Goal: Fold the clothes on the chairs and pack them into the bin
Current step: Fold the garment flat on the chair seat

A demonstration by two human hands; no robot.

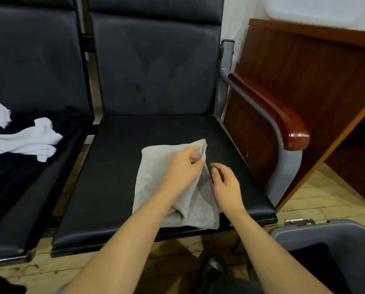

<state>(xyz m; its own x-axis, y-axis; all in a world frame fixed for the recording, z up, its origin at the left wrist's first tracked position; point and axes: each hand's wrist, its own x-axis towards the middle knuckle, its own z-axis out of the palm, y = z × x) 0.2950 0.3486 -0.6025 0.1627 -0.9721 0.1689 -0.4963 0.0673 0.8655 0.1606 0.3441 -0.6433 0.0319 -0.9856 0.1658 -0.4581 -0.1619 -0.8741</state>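
Note:
A light grey garment (154,181) lies partly folded on the black seat of the right chair (122,158). My left hand (183,166) rests on top of it and pinches its upper right edge between thumb and fingers. My right hand (225,183) hovers just right of the cloth with loosely curled fingers, holding nothing. The grey bin (351,238) stands at the lower right on the floor, with a dark inside.
White clothes (26,139) and dark clothes (12,172) lie in a heap on the left chair. A wooden armrest (283,117) and a wooden desk (317,81) flank the right chair. A dark shoe (213,270) shows on the tiled floor.

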